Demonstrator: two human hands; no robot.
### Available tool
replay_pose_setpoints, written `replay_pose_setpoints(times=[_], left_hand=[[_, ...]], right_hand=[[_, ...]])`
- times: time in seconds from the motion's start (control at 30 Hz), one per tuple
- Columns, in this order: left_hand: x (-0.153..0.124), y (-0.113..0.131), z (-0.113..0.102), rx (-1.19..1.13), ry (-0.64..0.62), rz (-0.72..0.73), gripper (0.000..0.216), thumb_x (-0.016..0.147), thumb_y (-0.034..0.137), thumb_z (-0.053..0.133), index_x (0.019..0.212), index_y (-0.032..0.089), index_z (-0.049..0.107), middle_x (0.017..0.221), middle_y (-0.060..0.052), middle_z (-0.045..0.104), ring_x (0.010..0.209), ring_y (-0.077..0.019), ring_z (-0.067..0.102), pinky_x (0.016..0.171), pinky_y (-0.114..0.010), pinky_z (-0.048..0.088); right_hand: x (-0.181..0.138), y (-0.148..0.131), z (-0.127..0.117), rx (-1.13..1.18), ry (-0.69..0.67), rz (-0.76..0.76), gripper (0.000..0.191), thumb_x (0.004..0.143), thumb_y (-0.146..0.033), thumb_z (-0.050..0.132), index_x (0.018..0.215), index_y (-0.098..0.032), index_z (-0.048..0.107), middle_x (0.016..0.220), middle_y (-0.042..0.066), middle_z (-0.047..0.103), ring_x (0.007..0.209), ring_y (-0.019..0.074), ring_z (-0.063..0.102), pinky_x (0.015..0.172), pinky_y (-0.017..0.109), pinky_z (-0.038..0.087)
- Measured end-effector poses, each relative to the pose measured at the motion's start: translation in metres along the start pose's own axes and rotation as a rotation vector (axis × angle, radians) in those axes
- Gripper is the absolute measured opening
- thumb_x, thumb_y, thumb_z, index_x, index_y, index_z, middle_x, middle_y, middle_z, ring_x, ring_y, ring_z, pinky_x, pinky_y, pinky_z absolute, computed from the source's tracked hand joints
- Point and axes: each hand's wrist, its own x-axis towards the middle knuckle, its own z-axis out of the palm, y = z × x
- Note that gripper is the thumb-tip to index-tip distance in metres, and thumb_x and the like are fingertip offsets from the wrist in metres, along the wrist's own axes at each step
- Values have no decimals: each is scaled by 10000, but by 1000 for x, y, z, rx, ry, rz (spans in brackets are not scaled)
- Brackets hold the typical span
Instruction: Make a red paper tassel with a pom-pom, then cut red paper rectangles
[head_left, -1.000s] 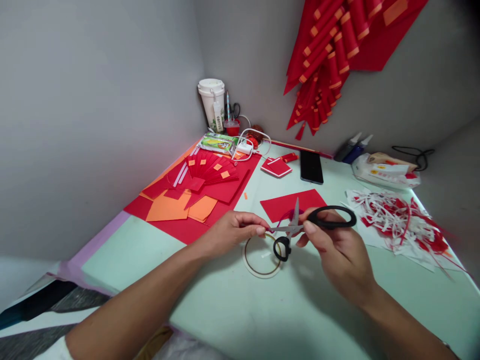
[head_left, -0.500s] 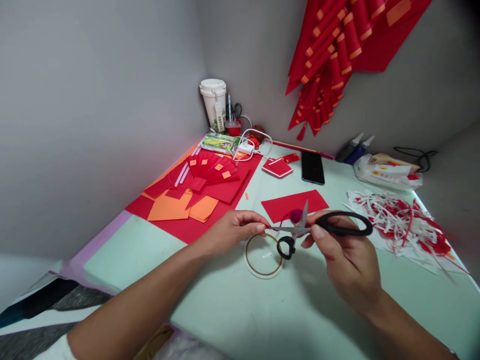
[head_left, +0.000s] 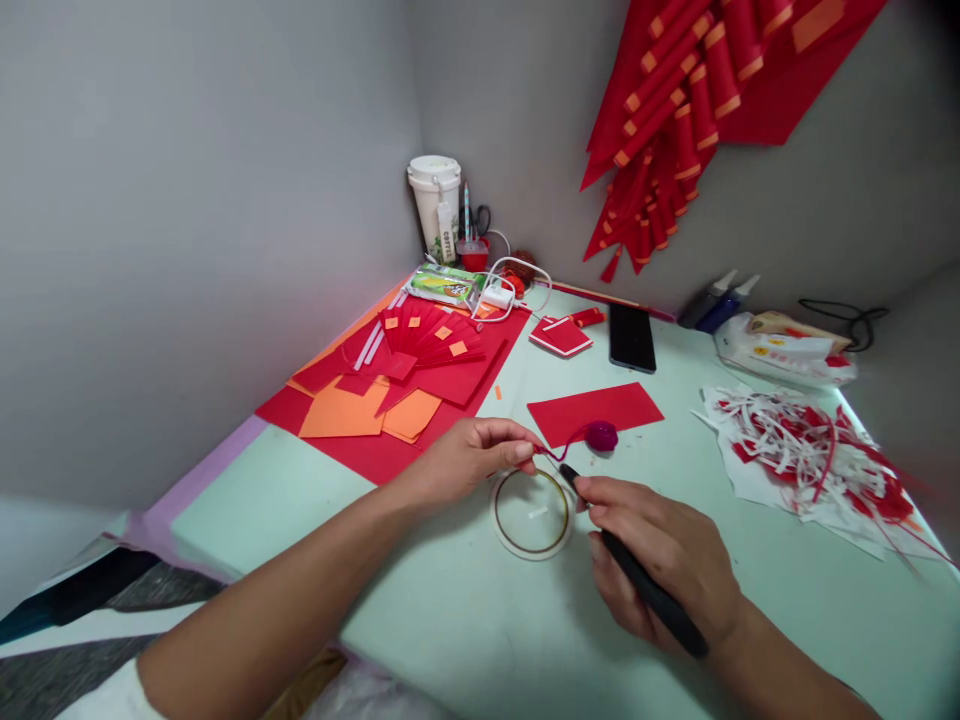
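My left hand [head_left: 469, 465] is closed in a pinch, thumb against fingers, on a thin dark red strand of yarn [head_left: 559, 457]. The strand runs right to a small magenta ball of yarn [head_left: 601, 436] on the table. In my right hand [head_left: 675, 555] are black-handled scissors [head_left: 651, 592], edge-on and pointing left toward the pinched yarn; the blades are thin and partly hidden, so I cannot tell whether they touch it. Below the fingertips lies a roll of tape [head_left: 532, 553], flat on the table. A red paper strip [head_left: 577, 412] lies just behind the yarn.
Red and orange paper pieces [head_left: 345, 408] spread at the left. Behind are a phone [head_left: 631, 338], a white cup [head_left: 435, 205] and a white cable [head_left: 525, 262]. Paper scraps [head_left: 817, 450] heap at the right. A red paper firecracker decoration [head_left: 675, 130] hangs on the wall.
The scissors have turned from flat with spread blades to edge-on, and my right hand has rotated and moved slightly down. My left hand keeps its pinch. The view has shifted slightly.
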Motion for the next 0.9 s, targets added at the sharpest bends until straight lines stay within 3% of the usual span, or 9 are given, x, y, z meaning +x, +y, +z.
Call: replay_pose_setpoints(times=[0.2,0.4,0.57,0.9], left_hand=[[-1,2,1,-27,-5,-12,258,787,366,695,920,144,704,769,-31,673,746,-123,594,735,-242,419],[-1,2,0,-22,-11,-8,257,795,364,687,923,142,704,773,-33,671,749,-125,594,735,-244,420],[0,1,0,-24,-12,-7,250,800,362,683,926,146,703,774,-28,673,746,-120,594,731,-240,417],[1,3,2,-48,6,-15,243,792,357,693,906,143,702,762,-27,678,740,-116,596,724,-235,408]], right_hand=[[-6,1,2,-9,-48,-26,384,765,-39,562,1144,-86,519,1010,201,677,1009,243,663,767,327,591],[-7,1,2,-86,-33,-57,398,744,-62,574,1134,-122,517,962,169,704,970,237,678,706,326,602],[-12,1,4,-131,-51,-50,351,762,-125,591,1102,-189,533,952,119,733,944,233,699,685,329,614],[-16,1,9,-141,-23,-53,285,782,-138,600,1061,-180,565,966,114,735,976,235,692,729,329,611]])
